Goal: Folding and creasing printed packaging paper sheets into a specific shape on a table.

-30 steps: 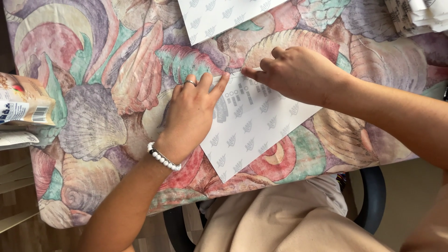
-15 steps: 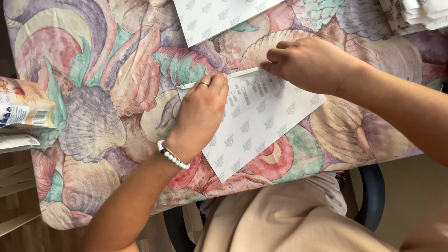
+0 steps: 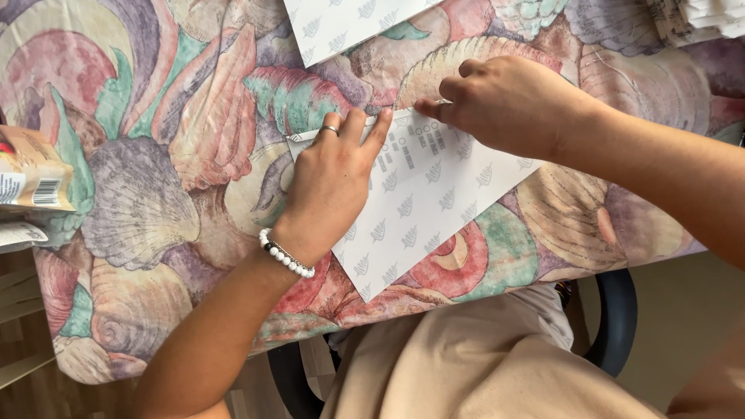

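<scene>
Left hand (image 3: 330, 182) lies flat, fingers together, pinning the white leaf-patterned sheet (image 3: 434, 209) to the shell-print bench (image 3: 155, 155), seemingly to steady it while the right hand (image 3: 504, 105) pinches its folded top edge; an orange-and-white packet (image 3: 31, 174) sits at the bench's left edge.

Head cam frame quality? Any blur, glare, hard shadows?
Head view: soft even light, no glare; left hand and right hand sharp on the patterned sheet; only faint shadows under the hands; the packet is cropped at the left edge.
</scene>
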